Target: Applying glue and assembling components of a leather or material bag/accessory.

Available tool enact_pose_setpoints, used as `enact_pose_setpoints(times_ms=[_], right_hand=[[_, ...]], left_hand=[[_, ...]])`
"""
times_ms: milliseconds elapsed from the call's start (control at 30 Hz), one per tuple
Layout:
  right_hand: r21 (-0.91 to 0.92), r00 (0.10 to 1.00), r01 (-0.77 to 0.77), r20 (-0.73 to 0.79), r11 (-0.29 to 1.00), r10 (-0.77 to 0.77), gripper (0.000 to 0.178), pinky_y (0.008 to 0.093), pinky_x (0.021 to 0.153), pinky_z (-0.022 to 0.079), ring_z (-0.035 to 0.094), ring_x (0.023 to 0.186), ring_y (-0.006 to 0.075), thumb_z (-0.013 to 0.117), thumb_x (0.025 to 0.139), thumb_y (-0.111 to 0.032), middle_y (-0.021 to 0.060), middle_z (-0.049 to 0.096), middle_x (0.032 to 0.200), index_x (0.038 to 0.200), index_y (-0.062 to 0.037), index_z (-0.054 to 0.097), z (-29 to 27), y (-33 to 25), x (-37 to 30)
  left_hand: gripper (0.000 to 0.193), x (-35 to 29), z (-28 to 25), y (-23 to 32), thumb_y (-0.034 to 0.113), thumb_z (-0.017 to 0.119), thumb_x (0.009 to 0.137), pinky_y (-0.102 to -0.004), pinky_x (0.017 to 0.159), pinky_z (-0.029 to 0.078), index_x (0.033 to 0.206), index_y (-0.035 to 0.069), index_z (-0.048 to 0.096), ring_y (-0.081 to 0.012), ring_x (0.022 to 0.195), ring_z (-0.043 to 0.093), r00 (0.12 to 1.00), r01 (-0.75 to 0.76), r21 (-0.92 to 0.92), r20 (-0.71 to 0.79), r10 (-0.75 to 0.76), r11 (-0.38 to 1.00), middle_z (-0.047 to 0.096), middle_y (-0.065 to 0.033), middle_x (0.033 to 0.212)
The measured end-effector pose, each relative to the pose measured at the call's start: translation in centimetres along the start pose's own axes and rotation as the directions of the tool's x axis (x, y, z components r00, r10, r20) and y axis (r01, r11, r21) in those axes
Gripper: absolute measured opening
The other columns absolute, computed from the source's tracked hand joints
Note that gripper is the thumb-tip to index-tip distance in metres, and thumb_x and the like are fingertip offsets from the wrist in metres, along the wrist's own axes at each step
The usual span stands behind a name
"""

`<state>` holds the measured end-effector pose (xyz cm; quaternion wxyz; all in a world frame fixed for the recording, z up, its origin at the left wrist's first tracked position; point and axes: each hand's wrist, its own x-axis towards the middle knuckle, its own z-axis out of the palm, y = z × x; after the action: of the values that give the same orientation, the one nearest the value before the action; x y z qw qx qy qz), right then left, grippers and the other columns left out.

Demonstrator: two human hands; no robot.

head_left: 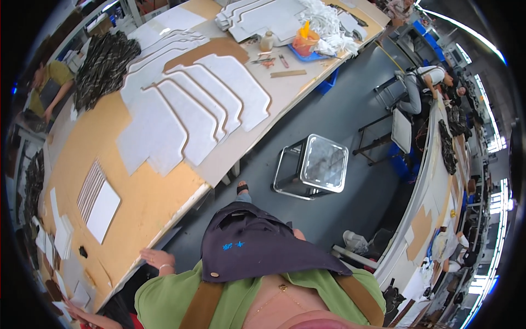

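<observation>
Between steps, the left hand [157,257] rests open-fingered at the worktop [142,203] near edge, holding nothing; right hand unseen.

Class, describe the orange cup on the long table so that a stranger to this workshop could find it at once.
Follow the long table to its far end, past the fanned-out white cut panels. There, on a blue tray beside a heap of white scraps, stands the orange cup. It is the only bright orange thing there, with yellow sticking out of its top.
</observation>
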<state>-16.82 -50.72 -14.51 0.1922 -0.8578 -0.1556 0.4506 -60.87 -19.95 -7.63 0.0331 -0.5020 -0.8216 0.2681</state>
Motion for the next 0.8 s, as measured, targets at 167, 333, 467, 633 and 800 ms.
enact_pose_setpoints(times_ms=[167, 333, 467, 633, 800], right_hand=[[0.016, 0.999, -0.021, -0.026, 1.000, 0.021, 0.040, 0.0369, 0.065, 0.047, 0.064, 0.070, 0.0274, 0.062, 0.076, -0.042, 0.0144, 0.064, 0.069, 0.073, -0.0021, 0.064, -6.7, -4.0, 4.5], [0.132, 0.962, -0.073, -0.253, 0.989, 0.105, 0.038, 0.0339, 0.059, 0.047, 0.062, 0.059, 0.0202, 0.062, 0.079, -0.040, 0.0085, 0.062, 0.060, 0.068, -0.0030, 0.064, -14.9, -8.4, 10.3], [0.139, 0.927, 0.167, -0.359, 0.976, -0.108, 0.037, 0.0327, 0.056, 0.046, 0.058, 0.056, 0.0180, 0.058, 0.082, -0.037, 0.0081, 0.060, 0.059, 0.070, -0.0024, 0.062, -23.4, -17.2, 15.0], [-0.016, 0.741, 0.514, -0.495, 0.857, -0.454, 0.029, 0.0267, 0.052, 0.042, 0.052, 0.052, 0.0100, 0.058, 0.086, -0.029, 0.0032, 0.057, 0.058, 0.074, -0.0022, 0.060, -36.2, -34.2, 21.5], [-0.202, 0.555, 0.620, -0.570, 0.758, -0.606, 0.026, 0.0356, 0.063, 0.047, 0.060, 0.068, 0.0263, 0.062, 0.082, -0.030, 0.0102, 0.062, 0.073, 0.084, -0.0043, 0.062, -45.2, -47.8, 33.0]], left_hand=[[0.065, 1.3, -3.8, 3.4, 0.023, 0.064, 0.076, -0.0392, 0.096, 0.040, 0.127, -0.009, 0.039, -0.0310, 0.120, 0.045, 0.984, -0.135, 0.196, -0.089, 0.155, 0.971, 0.043, -0.0251, 0.129], [0.048, -0.8, -21.8, 13.0, 0.019, 0.059, 0.080, -0.0391, 0.090, 0.045, 0.116, -0.011, 0.049, -0.0290, 0.104, 0.058, 0.514, -0.597, 0.036, 0.784, 0.348, 0.801, 0.056, -0.0240, 0.113], [0.029, -0.2, -23.1, 20.8, 0.019, 0.054, 0.084, -0.0328, 0.061, 0.053, 0.091, -0.008, 0.062, -0.0230, 0.066, 0.068, 0.009, -0.661, -0.381, 0.857, 0.515, 0.646, 0.068, -0.0151, 0.077], [0.035, -7.0, -37.4, 34.1, 0.026, 0.050, 0.090, -0.0266, 0.052, 0.048, 0.095, -0.006, 0.063, -0.0135, 0.052, 0.059, -0.039, -0.670, -0.659, 0.493, 0.869, 0.343, 0.068, -0.0097, 0.074], [0.035, -11.4, -44.6, 45.2, 0.026, 0.050, 0.090, -0.0255, 0.052, 0.047, 0.109, -0.002, 0.059, -0.0112, 0.052, 0.055, -0.031, -0.632, -0.722, 0.385, 0.922, 0.280, 0.068, -0.0065, 0.075]])
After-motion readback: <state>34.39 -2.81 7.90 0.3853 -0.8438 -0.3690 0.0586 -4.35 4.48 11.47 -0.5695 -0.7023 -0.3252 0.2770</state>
